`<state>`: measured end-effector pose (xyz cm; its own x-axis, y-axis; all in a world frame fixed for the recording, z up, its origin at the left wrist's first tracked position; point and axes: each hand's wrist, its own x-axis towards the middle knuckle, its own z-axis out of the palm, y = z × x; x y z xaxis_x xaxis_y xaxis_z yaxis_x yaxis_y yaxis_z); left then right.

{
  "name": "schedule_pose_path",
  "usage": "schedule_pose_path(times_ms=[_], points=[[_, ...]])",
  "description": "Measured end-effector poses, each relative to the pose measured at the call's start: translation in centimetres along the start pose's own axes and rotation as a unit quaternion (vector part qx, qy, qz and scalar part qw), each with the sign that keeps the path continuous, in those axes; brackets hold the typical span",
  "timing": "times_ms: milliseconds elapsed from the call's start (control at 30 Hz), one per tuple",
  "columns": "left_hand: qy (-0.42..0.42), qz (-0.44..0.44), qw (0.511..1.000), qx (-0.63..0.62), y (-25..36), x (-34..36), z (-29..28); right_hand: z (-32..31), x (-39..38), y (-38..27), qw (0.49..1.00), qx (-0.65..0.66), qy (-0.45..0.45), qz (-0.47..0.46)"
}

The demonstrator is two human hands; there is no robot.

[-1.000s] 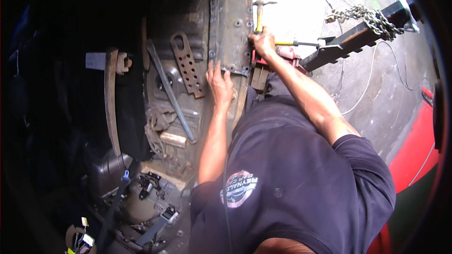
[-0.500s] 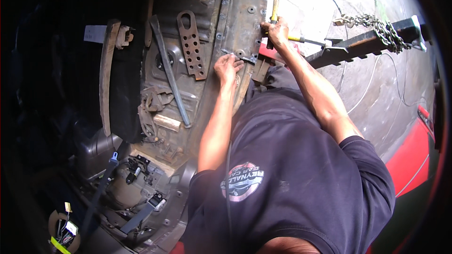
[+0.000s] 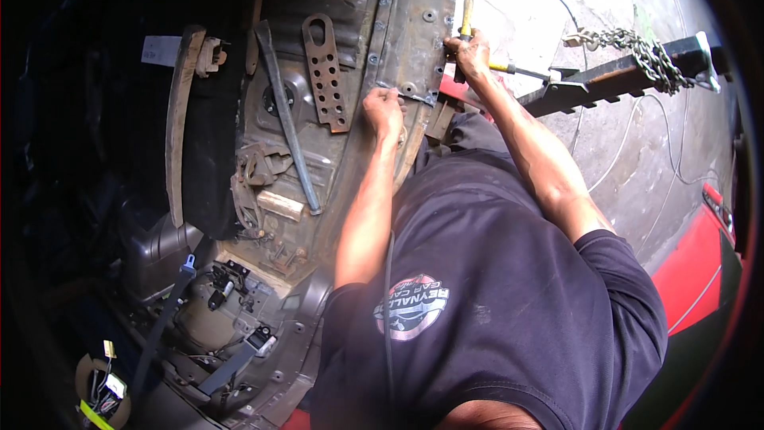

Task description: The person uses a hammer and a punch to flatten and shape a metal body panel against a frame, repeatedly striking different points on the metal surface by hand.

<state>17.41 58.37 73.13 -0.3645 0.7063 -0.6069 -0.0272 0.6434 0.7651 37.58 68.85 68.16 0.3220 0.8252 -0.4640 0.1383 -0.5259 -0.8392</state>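
Note:
My right hand (image 3: 471, 56) is wrapped round the yellow-and-black handle of a hammer (image 3: 467, 12), its metal head raised beyond my fingers. This hand is beside the outer edge of a bare metal car floor panel (image 3: 414, 32). At the panel's near end, my left hand (image 3: 383, 114) is closed, its fingertips at the cut seam. Whatever those fingers may hold is hidden. Left of that hand lies a rusty steel plate with rows of holes (image 3: 325, 76). A long grey metal bar (image 3: 288, 119) rests slantwise beside the plate.
A steel rail (image 3: 589, 84) wrapped with a chain (image 3: 652, 60) juts out at the right. Wooden blocks (image 3: 280, 206), rusty brackets (image 3: 259, 171) and a curved strip (image 3: 179, 127) lie inside the car. Seat belt parts (image 3: 259, 341) are at the lower left. Red bodywork (image 3: 692, 271) stands at right.
My left hand's fingers have curled in, having been more spread over the seam before. The right hand keeps its grip on the hammer, nearly unmoved. The view has shifted slightly.

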Motion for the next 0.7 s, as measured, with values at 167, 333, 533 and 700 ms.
schedule_pose_path(times_ms=[167, 333, 533, 700], points=[[0.020, 0.014, 0.998, -0.055, -0.4, -0.5, 0.1, -0.2, -1.2, -1.9, 0.998, 0.048, -0.029, 0.006], [0.001, 0.050, 0.998, -0.037, -1.2, -0.9, 0.7, -0.7, -1.5, -2.0, 0.999, 0.019, -0.010, -0.027], [0.018, 0.048, 0.997, -0.050, -1.2, -0.9, 0.9, -0.5, -1.1, -1.7, 0.999, 0.036, -0.040, -0.006], [-0.002, 0.066, 0.995, -0.079, -2.1, -0.4, 0.2, -0.4, -1.6, -1.7, 0.999, 0.040, -0.031, -0.001]])
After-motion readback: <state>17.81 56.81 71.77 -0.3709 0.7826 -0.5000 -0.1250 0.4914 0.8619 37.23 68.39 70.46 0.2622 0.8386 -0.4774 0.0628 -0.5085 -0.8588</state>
